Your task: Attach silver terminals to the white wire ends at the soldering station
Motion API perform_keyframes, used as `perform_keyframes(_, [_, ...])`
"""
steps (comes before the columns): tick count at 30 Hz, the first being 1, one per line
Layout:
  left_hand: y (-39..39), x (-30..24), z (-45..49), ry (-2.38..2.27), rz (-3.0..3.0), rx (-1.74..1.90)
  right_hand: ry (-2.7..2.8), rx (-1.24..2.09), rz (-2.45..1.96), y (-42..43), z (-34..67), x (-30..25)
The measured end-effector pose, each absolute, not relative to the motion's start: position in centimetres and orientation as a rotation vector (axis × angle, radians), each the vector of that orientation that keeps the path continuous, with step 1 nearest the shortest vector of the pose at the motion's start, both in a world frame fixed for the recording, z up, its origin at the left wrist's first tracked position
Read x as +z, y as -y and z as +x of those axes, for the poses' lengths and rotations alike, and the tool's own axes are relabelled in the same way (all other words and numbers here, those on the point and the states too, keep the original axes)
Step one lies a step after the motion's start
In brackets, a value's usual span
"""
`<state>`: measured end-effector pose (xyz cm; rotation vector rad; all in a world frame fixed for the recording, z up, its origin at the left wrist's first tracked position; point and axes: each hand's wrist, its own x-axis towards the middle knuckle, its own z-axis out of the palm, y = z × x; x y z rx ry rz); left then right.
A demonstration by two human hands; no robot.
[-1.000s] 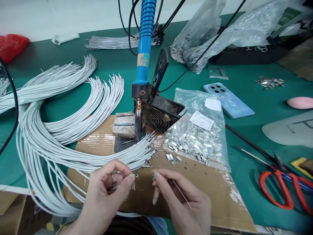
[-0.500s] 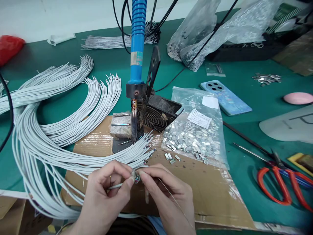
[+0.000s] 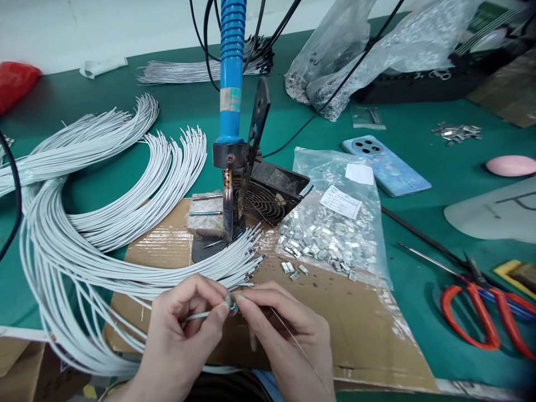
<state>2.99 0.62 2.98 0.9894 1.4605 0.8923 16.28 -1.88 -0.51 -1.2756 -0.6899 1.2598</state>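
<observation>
My left hand (image 3: 188, 324) is closed, pinching the end of a white cable (image 3: 197, 316) between thumb and forefinger. At its fingertips sits a small metal connector (image 3: 233, 307) with tiny coloured wires; the fingers partly cover it. My right hand (image 3: 285, 329) is closed too, its thumb and forefinger meeting right beside the connector. A thin strand of solder wire (image 3: 295, 339) runs through that hand and trails down to the right. Above both hands a blue-handled soldering iron (image 3: 231, 72) is clamped upright, tip down, in a black stand (image 3: 256, 128).
Bundles of white cables (image 3: 121, 268) curve along the left. Beyond the cardboard (image 3: 355, 335) lie a bag of metal connectors (image 3: 335, 234), a phone (image 3: 387, 166), and red-handled scissors (image 3: 469, 312) at right. A small black fan (image 3: 272, 190) stands behind the iron.
Both hands stay almost in place, with only slight finger movement around the connector. The whole view shifts a little.
</observation>
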Motion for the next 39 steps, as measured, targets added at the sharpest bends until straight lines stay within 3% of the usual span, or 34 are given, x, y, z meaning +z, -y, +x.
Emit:
perform_keyframes(19, [-0.2,2.3,3.5,-1.489,1.084,0.935,0.698,1.258,-1.301,2.0,16.4,-0.9])
perform_keyframes(32, [-1.6,-0.3,3.0,-1.466,1.138,1.02,0.777,1.014,-1.577,2.8,15.5,-1.2])
perform_keyframes(39, [-2.3,0.3,3.5,-1.56,1.062,0.984,1.059,0.876,-1.468,1.7,15.7,-2.0])
